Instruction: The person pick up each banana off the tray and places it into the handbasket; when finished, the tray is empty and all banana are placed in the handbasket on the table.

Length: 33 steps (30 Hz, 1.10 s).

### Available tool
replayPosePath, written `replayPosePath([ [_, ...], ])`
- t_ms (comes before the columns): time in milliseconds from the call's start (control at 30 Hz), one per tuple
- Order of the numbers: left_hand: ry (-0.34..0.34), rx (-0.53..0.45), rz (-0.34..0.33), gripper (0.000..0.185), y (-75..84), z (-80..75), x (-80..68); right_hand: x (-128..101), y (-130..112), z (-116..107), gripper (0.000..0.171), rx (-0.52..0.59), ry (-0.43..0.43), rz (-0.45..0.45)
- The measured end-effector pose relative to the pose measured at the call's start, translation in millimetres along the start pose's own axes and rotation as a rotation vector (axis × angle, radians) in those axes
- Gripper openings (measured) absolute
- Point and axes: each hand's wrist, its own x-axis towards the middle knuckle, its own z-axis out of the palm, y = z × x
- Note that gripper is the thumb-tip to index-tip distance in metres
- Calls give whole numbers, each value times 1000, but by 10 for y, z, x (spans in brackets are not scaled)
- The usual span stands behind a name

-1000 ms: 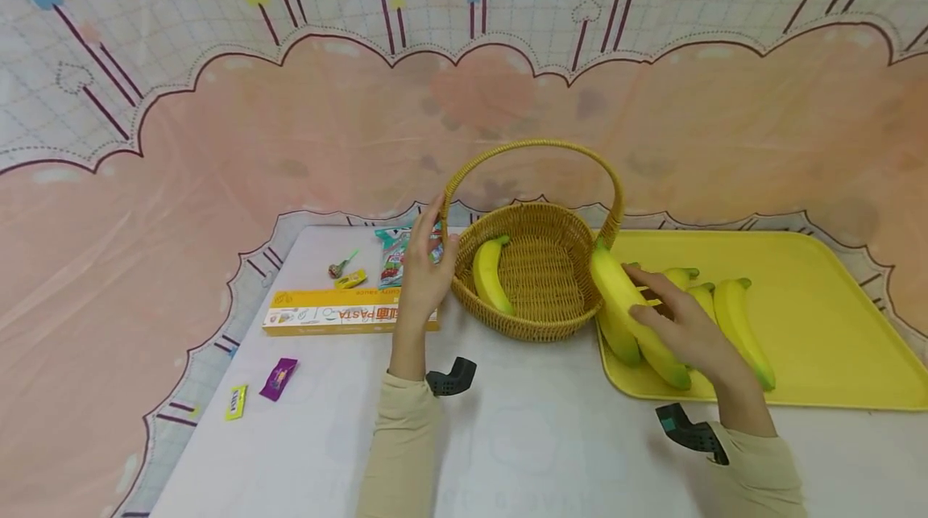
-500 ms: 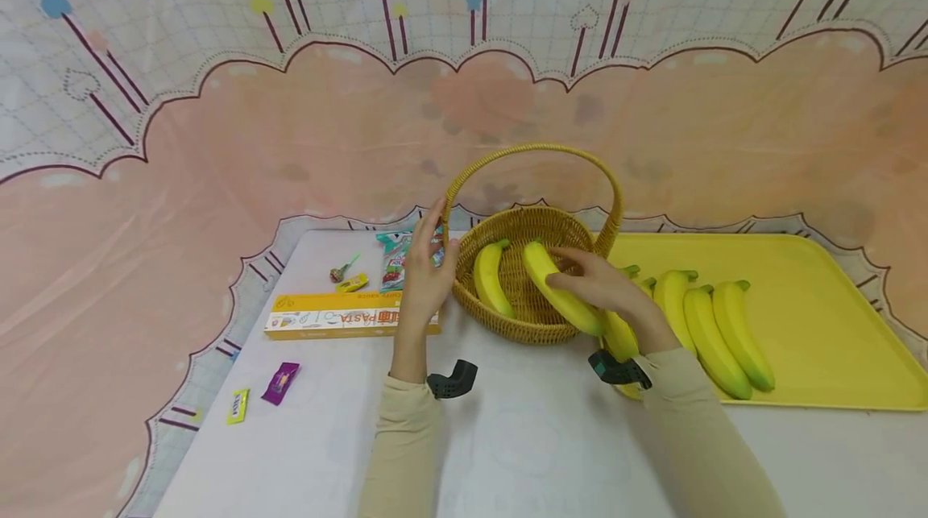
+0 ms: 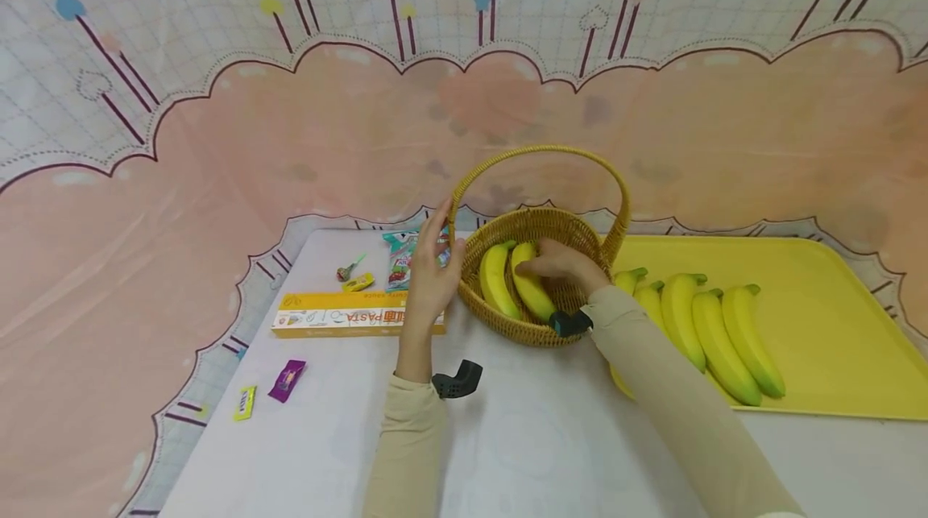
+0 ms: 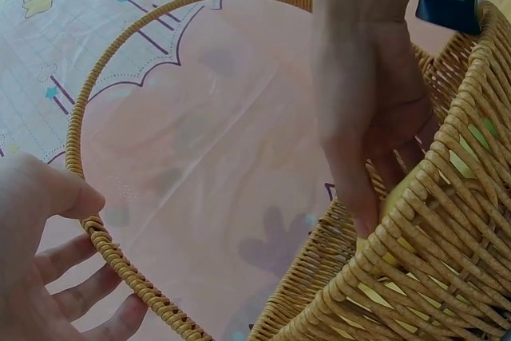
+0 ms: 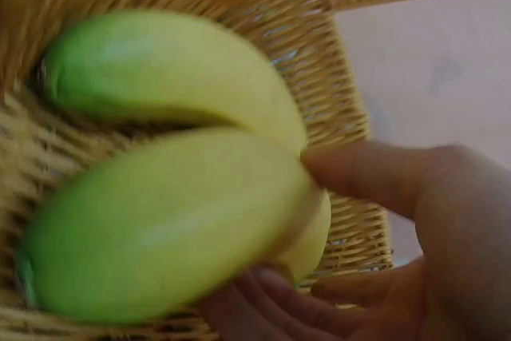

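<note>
A wicker basket [image 3: 536,333] with a tall arched handle stands mid-table. At the left side of that handle is my left hand [image 3: 432,276], its thumb and fingers [image 4: 68,257] on either side of the wicker. My right hand [image 3: 561,264] reaches inside the basket and holds a banana [image 5: 168,229] between thumb and fingers. Another banana [image 3: 496,280] lies in the basket to its left, and the held one overlaps it in the right wrist view. Several more bananas [image 3: 725,353] lie on a yellow tray [image 3: 841,325] to the right, partly behind my right sleeve.
Left of the basket are a pasta box [image 3: 341,317], a teal snack bag [image 3: 400,260], a lollipop [image 3: 348,268] and a yellow wrapped candy [image 3: 358,283]. Nearer the front left lie a purple candy [image 3: 287,381] and a small yellow-green candy [image 3: 245,403]. A patterned cloth [image 3: 362,147] hangs behind.
My right hand has carried a banana from above the tray's left edge leftward and down into the basket, beside the other banana. My left hand has stayed at the handle.
</note>
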Motion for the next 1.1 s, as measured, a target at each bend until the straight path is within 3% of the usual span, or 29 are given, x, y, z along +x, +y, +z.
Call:
replayPosePath([
  [333, 10, -5, 10, 55, 3, 50, 7, 100, -54, 28, 97, 4, -101, 116],
  [433, 11, -4, 1, 54, 4, 69, 4, 82, -21, 19, 92, -9, -92, 73],
  [533, 8, -39, -29, 52, 108, 54, -9, 21, 34, -11, 80, -19, -50, -10],
  [700, -7, -107, -95, 50, 260, 5, -30, -188, 170, -90, 58, 73, 54, -134],
  [933, -7, -102, -130, 49, -117, 96, -17, -647, 499, -149, 44, 122, 178, -368],
  [1100, 2, -89, -124, 48, -284, 108, 10, -1060, 855, -264, 41, 180, 297, -414],
])
